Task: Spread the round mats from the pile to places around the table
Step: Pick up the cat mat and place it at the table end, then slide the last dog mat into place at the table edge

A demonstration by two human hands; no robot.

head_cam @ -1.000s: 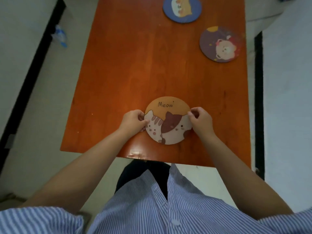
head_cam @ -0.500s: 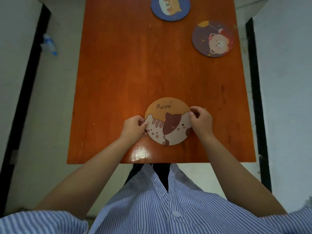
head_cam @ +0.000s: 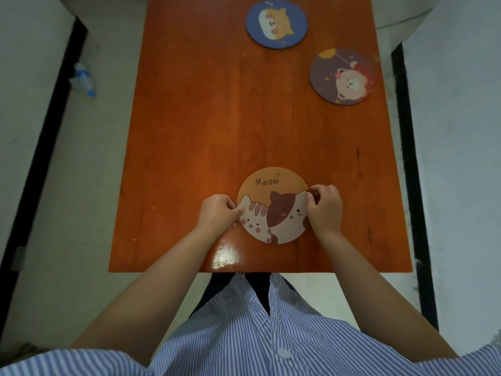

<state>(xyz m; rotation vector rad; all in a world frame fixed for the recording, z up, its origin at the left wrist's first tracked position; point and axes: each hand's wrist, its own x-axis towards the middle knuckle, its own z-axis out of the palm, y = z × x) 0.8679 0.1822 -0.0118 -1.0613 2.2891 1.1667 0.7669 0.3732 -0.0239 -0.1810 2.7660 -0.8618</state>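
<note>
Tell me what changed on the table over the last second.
Almost nothing: both hands, left and right, still pinch the edges of the round orange "Meow" cat mat near the table's front edge. The blue mat and purple bear mat stayed put.

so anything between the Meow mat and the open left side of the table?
Nothing visible. Both hands, left hand and right hand, grip the Meow mat by its edges. The table to its left and ahead is bare wood; the blue mat and purple mat lie far right.
</note>
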